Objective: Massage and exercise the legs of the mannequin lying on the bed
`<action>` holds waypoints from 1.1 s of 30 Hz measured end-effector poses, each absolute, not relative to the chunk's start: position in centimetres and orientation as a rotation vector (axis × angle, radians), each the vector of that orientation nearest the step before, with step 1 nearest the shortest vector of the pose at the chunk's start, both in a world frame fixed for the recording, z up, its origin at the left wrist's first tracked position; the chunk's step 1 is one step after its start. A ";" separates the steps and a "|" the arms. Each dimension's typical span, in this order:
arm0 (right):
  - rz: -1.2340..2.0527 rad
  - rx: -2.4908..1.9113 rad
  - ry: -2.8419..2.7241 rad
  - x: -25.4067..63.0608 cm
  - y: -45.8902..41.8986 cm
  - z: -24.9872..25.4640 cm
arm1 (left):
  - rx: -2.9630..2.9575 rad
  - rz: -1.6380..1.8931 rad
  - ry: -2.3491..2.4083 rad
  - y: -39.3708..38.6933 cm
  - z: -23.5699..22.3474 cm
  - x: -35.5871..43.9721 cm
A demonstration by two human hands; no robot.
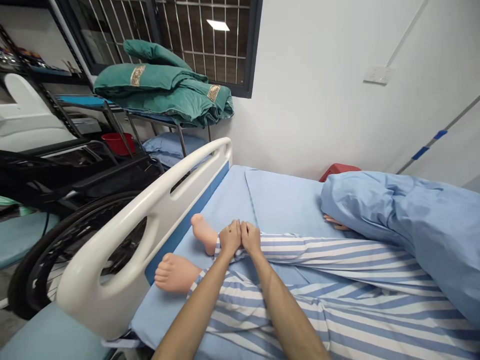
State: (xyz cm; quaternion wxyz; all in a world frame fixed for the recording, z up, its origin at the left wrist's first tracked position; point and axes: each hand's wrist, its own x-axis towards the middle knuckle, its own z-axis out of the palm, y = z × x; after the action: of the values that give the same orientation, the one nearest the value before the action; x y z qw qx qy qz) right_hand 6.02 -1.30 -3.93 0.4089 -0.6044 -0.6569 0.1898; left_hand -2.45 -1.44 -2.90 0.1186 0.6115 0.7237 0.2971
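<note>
Side by side, my left hand [230, 238] and my right hand [251, 237] are closed over the far lower leg of a manikin, just above its ankle. Striped blue-and-white trousers [285, 248] cover that leg under my fingers. The far bare foot [203, 232] sticks out to the left of my hands. Beneath my forearms lies the near striped leg [240, 300], with the near foot [176, 273] by the footboard. Both legs rest on the light blue sheet [288, 200]. My fingertips are hidden behind the far leg.
A cream footboard [146, 200] closes off the bed's left end. Past it stand a wheelchair [82, 225] and a rack with folded green quilts [165, 90]. A bunched blue quilt [397, 220] covers the manikin's upper part; a hand [336, 223] shows at its edge.
</note>
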 end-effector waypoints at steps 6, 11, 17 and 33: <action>0.622 -1.407 -1.509 6.9 -0.8 -3.8 | 1.338 1.472 1.675 -0.2 -1.1 -0.8; 0.690 -1.321 -1.370 6.7 -0.7 -3.9 | 1.378 1.367 1.791 -0.4 -2.2 0.8; 0.513 -1.533 -1.682 8.3 -0.9 -1.3 | 1.657 0.925 2.098 -1.2 -2.7 1.0; 0.581 -1.374 -1.444 14.0 -0.4 -2.6 | 1.551 1.249 1.843 -0.8 -0.9 4.7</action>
State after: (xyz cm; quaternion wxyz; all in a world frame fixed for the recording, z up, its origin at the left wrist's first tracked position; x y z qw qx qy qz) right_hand 14.03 -0.41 -2.56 0.5081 -0.5701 -0.5990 0.2409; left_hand 4.72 -0.81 -0.87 0.2122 0.5586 0.6638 0.4497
